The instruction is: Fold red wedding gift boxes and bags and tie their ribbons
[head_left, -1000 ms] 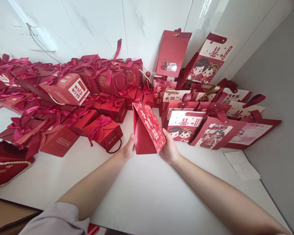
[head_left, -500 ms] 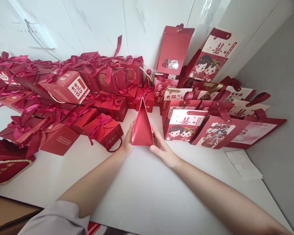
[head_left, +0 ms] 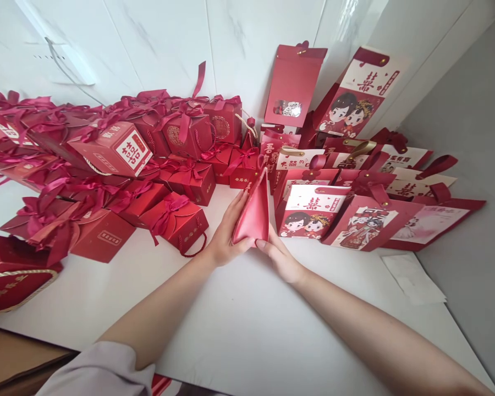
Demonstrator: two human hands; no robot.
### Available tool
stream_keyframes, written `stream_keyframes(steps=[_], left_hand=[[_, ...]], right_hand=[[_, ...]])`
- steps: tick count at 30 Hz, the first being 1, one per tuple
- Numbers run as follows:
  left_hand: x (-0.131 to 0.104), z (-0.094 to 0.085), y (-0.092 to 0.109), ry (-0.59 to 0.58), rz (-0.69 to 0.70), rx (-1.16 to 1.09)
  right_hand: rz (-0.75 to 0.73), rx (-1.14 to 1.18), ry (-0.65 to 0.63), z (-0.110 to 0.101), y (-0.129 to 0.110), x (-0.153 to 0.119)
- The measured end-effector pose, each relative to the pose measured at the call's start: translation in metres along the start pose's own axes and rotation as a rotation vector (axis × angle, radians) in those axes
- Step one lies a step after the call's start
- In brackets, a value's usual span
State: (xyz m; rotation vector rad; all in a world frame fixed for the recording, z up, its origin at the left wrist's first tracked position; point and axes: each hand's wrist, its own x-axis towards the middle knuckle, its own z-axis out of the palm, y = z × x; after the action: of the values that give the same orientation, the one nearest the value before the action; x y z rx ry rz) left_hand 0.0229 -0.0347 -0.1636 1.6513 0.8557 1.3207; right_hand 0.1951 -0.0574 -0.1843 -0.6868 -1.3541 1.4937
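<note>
Between my two hands a red paper gift box (head_left: 253,217) stands on the white table, its narrow triangular side towards me and its top leaning a little to the right. My left hand (head_left: 229,239) lies along its left face, thumb across the lower near edge. On the other side my right hand (head_left: 281,256) grips the lower right, its thumb near the left thumb at the bottom edge. The fingers behind the box's right face are partly hidden. A red ribbon-tied box (head_left: 175,220) is nearest on the left, and a box with a cartoon couple (head_left: 311,212) stands just right.
Many red ribbon-tied boxes (head_left: 103,234) are piled on the left. Flat-topped red and white gift boxes (head_left: 367,220) stand in rows at the right, two leaning on the wall. White paper (head_left: 412,278) lies by the right edge of the white table (head_left: 239,330).
The held gift box has shifted right and now leans, with its side turned. My left hand has followed it, and its thumb has come round onto the near lower edge.
</note>
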Motion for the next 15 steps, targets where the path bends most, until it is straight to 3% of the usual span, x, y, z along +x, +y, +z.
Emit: stream_keyframes(steps=[2, 5, 11, 15], left_hand=[[0.0, 0.0, -0.001, -0.106, 0.133, 0.198], [0.0, -0.001, -0.006, -0.153, 0.201, 0.316], [0.001, -0.002, -0.012, -0.168, 0.211, 0.37], [0.0, -0.002, -0.009, -0.141, 0.196, 0.424]], right_hand=[[0.005, -0.055, 0.007, -0.001, 0.001, 0.002], [-0.015, -0.15, 0.015, -0.001, 0.001, 0.004], [-0.034, -0.2, 0.004, -0.003, 0.001, 0.004], [-0.024, -0.09, 0.012, -0.002, 0.005, 0.003]])
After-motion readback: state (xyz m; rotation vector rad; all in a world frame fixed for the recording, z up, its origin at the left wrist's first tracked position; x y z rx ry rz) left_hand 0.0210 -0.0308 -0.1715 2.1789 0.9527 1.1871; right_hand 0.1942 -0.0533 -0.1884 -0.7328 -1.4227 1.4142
